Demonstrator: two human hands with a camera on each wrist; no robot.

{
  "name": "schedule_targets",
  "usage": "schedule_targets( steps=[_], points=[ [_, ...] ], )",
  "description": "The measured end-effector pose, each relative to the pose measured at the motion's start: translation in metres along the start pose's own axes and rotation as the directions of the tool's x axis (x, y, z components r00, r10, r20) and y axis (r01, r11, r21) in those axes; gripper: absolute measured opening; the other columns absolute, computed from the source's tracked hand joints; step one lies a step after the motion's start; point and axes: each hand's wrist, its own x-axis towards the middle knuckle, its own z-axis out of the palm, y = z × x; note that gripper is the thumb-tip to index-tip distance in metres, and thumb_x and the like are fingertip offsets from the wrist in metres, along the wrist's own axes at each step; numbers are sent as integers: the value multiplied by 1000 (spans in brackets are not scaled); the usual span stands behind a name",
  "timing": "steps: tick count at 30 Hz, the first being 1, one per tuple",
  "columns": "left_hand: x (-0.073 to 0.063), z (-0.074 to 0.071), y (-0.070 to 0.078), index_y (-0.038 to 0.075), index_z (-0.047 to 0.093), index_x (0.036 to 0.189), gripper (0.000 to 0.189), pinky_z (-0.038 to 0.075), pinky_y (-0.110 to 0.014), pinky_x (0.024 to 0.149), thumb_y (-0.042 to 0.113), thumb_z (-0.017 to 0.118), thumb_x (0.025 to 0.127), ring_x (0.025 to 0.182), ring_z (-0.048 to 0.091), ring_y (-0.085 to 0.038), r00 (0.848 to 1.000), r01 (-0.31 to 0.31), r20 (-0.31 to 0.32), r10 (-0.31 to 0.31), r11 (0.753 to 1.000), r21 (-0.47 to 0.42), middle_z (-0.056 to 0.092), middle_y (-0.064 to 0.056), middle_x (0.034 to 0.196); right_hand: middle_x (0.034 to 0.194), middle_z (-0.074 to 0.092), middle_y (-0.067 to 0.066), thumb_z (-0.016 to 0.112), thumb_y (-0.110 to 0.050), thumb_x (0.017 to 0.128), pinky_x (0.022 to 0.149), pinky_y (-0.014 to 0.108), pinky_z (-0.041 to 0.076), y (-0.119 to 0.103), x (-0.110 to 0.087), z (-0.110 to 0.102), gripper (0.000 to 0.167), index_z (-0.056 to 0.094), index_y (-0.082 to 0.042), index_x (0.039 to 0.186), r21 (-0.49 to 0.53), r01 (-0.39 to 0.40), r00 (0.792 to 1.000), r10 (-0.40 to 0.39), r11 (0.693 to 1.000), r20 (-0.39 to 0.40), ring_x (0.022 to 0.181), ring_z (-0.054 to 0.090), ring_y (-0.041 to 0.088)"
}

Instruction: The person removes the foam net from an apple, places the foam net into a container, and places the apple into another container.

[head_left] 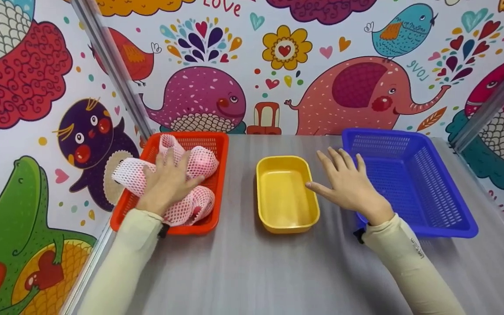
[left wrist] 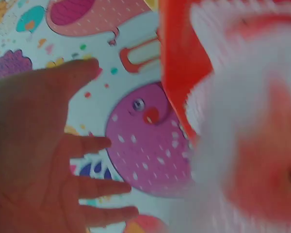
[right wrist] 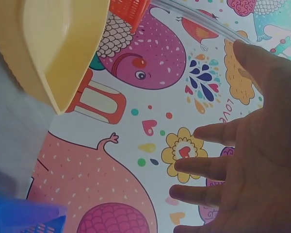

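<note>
Your left hand (head_left: 166, 181) is over the bright red plastic basket (head_left: 222, 183) with holes in its sides. Its fingers are spread wide, and it has hold of nothing. The round pink things in soft white and pink foam nets (head_left: 204, 161) sit in that basket, by the far left corner of the smooth grey table (head_left: 243, 271). Your right hand (head_left: 348, 186) is spread too, with nothing in it, near the shiny yellow tub with round corners (head_left: 287, 192) and the big blue plastic basket (head_left: 409, 175).

One net pokes out over the red basket's left rim, so a bump might tip it out. The nets look loose; grab just the foam and the round thing inside could slip. Nets that touch might snag and come up together. Your right thumb is close to the tub, so a quick swing could knock it.

Both baskets sit near the table's back edge and the painted wall (head_left: 263, 65), so it's tight there. You have more room along the front edge, and a gap on each side of the tub.
</note>
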Motion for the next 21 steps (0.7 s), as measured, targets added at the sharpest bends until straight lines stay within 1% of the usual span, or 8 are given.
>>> schedule_targets(
  steps=[2,6,9,11,13,17,19,21],
  points=[
    [0,-5,-15,13,24,159,88,5,-82,100,60,59,92,144,7,-55,1000,-4,-3,4,1000,5,12,-32,160,160,23,22,45,-75,90,111,70,-1,-1,1,2,96,24,-11,159,-4,1,1000,-1,1000,1,147,12,45],
    [0,-15,-41,10,24,158,86,3,-84,98,49,63,93,141,9,-58,1000,13,5,-13,1000,16,14,-34,158,160,23,22,43,-76,90,111,70,-1,-3,3,5,97,24,-11,159,-3,4,1000,-4,1000,19,147,12,45],
    [2,-21,-55,11,24,158,84,-1,-83,98,40,65,92,141,8,-59,999,32,33,-32,999,11,12,-34,158,160,23,22,42,-76,90,111,70,-1,-3,3,7,97,24,-11,159,4,0,1000,-1,1000,27,147,12,45],
    [3,-23,-65,12,24,158,85,-4,-83,98,40,67,91,140,7,-60,997,25,67,-25,1000,5,11,-32,159,160,23,22,42,-76,90,111,70,-1,-3,3,8,97,24,-11,159,9,-5,1000,5,1000,30,147,12,45],
    [4,-24,-75,13,23,159,87,-3,-83,98,40,69,90,140,7,-60,994,1,112,-2,1000,6,10,-32,159,160,23,22,41,-76,90,111,71,-1,-4,3,9,96,25,-11,159,16,-5,999,4,1000,36,147,12,45],
    [4,-19,-92,13,24,158,92,1,-83,98,30,75,84,139,6,-62,980,-52,193,47,998,21,12,-33,158,160,24,21,41,-76,90,110,71,1,-6,1,15,95,26,-12,159,28,3,998,-5,1000,63,146,14,45],
    [4,-16,-99,13,26,157,94,1,-84,98,22,78,80,139,6,-61,978,-59,205,50,997,39,14,-33,158,160,24,21,41,-76,91,110,72,1,-7,1,17,94,27,-12,159,34,5,997,-8,999,74,146,15,45],
    [5,-13,-103,14,28,157,96,-2,-83,98,17,80,77,140,5,-61,978,-56,202,42,996,64,15,-32,158,161,23,20,40,-76,91,110,72,1,-9,1,20,94,26,-12,159,45,5,996,-9,999,83,146,15,44]
  ],
)
